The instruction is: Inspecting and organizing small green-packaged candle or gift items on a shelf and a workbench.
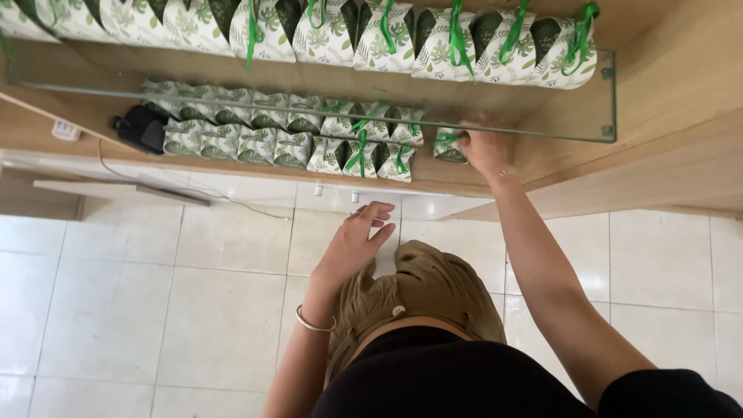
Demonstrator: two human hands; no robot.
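Looking straight down past the body to a wooden shelf unit and a floor of pale square tiles.

Right hand: reached forward under the clear glass shelf pane, fingers closed on a small white paper favour box printed with green leaves and tied with green ribbon. The box sits on the lower wooden shelf, at the right end of the row, apart from the others by a small gap. The hand covers the box's right side; the grip is a light pinch at the top and side.

Left hand: hanging free over the tiles, well short of the shelf, fingers loosely extended and slightly spread, holding nothing. Thin metal bangle at the wrist.

Lower shelf, left of the held box: two packed rows of matching leaf-print boxes, a few with ribbons. A black device lies at the left end of these rows.

Above the glass: another long row of the same boxes, several with green ribbons standing up.
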